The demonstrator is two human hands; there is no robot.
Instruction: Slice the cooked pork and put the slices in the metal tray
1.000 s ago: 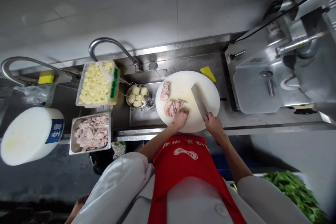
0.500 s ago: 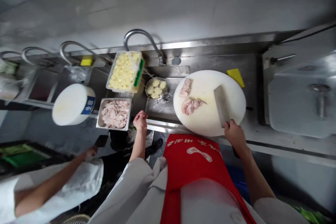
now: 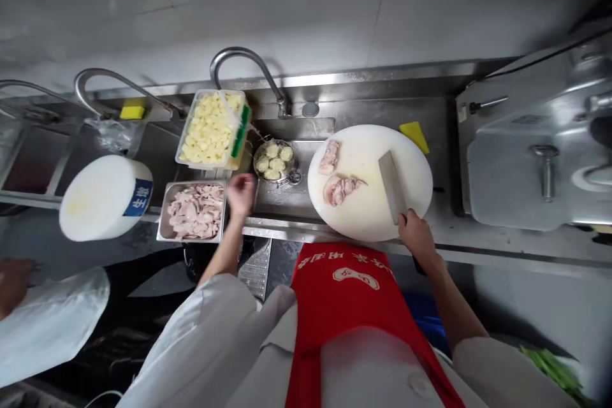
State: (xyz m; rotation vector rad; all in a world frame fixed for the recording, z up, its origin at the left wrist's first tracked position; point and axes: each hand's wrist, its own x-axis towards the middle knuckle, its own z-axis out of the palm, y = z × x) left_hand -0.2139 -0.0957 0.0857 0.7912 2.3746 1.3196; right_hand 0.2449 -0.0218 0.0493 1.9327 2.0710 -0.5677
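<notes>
My right hand (image 3: 417, 239) grips the handle of a cleaver (image 3: 393, 186), whose blade lies over the right part of a round white cutting board (image 3: 373, 223). On the board's left side are two pieces of pale meat, a smaller one (image 3: 329, 157) and a larger one (image 3: 343, 190). My left hand (image 3: 240, 194) is raised beside the right edge of a metal tray (image 3: 165, 229) of sliced meat (image 3: 197, 211). Motion smears its fingers, so whether they hold anything is unclear.
Behind the tray stands a clear tub of pale chunks (image 3: 210, 127) under a curved faucet (image 3: 248, 54). A strainer with pale round pieces (image 3: 273, 159) sits in the sink. Yellow sponge (image 3: 414, 136), second round board (image 3: 100, 197) and steel machine (image 3: 516, 178) are nearby. A co-worker's sleeve (image 3: 62, 319) shows left.
My left hand has risen toward the sink, near the tray's right edge. The cleaver stays on the board in my right hand. The co-worker's arm has shifted left, and the view has turned slightly.
</notes>
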